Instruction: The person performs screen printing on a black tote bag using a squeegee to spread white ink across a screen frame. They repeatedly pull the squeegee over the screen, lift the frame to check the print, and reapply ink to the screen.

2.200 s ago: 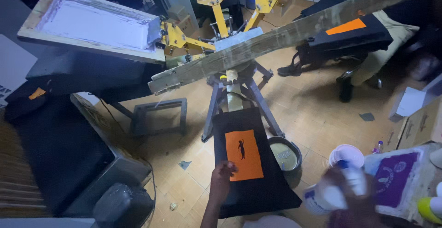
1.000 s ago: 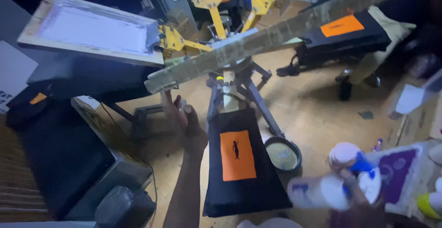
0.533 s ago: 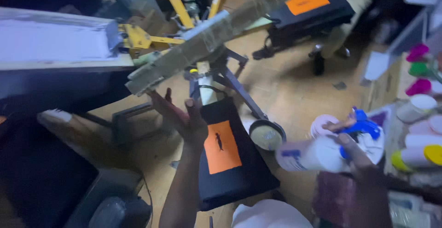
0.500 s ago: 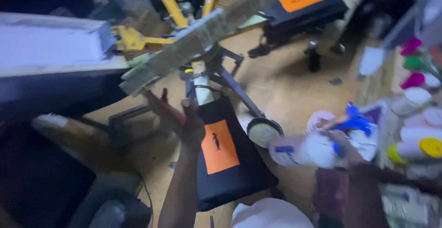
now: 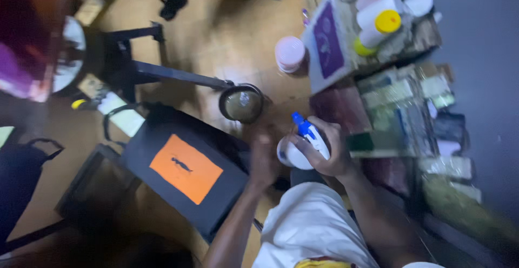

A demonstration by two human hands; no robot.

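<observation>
My right hand (image 5: 331, 151) holds a white spray bottle (image 5: 300, 148) with a blue nozzle, pointing up and to the left. My left hand (image 5: 263, 157) is blurred, close beside the bottle, at the near edge of a black bag (image 5: 162, 138) stretched on a press platen. An orange printed patch (image 5: 186, 168) with a small dark figure shows on the bag. Whether the left hand touches the bottle or the bag is unclear.
A round tin (image 5: 241, 103) sits on the floor just beyond the bag. A dark metal stand leg (image 5: 173, 76) runs left of it. To the right stand a cluttered shelf (image 5: 411, 122), several white bottles (image 5: 384, 8), a pink-lidded jar (image 5: 290, 53) and a purple-printed sheet (image 5: 327, 43).
The view has swung sharply right and down. My left hand came down from the raised press arm to beside the spray bottle, which my right hand brought in front of me.
</observation>
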